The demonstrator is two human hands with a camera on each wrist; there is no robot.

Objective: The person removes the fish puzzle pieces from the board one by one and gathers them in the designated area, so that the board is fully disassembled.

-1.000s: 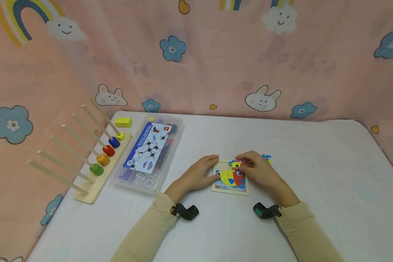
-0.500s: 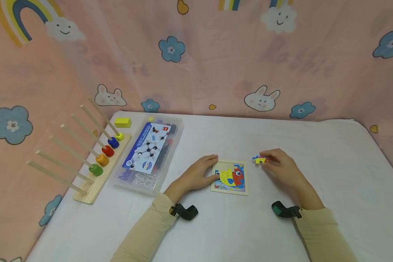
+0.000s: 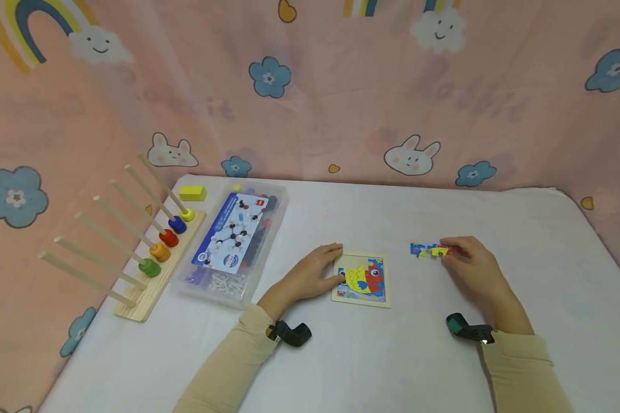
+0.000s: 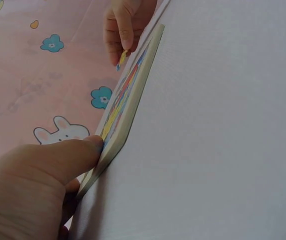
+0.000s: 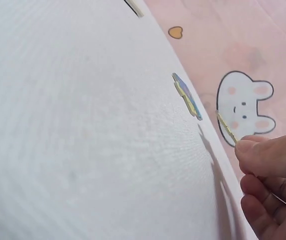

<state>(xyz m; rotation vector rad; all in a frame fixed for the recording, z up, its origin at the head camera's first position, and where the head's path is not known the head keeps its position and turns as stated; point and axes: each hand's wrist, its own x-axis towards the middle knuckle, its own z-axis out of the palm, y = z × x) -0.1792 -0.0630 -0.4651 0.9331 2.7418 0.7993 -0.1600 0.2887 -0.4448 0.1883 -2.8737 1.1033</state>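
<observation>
A jigsaw board (image 3: 364, 257) with a pale wooden frame and a yellow and red fish picture lies at mid table. Its upper part is bare wood. My left hand (image 3: 307, 276) holds the board's left side, thumb on top of the edge in the left wrist view; the other fingertips are partly hidden. To the right, my right hand (image 3: 477, 269) pinches a thin, mostly yellow jigsaw piece (image 5: 227, 127) between thumb and fingers, raised off the cloth. Another jigsaw piece (image 5: 187, 97), blue and yellow, lies on the table beside it.
Left of the board is a clear plastic case (image 3: 232, 246) with a molecule-model label and small parts inside. Farther left stands a wooden peg rack (image 3: 191, 238) with coloured beads. A yellow block (image 3: 193, 193) sits behind it. A pink patterned curtain (image 3: 310, 103) hangs behind the table.
My right hand has moved away from the board to the right, carrying the pinched jigsaw piece with it. The piece on the table now shows beside it. My left hand stays on the board.
</observation>
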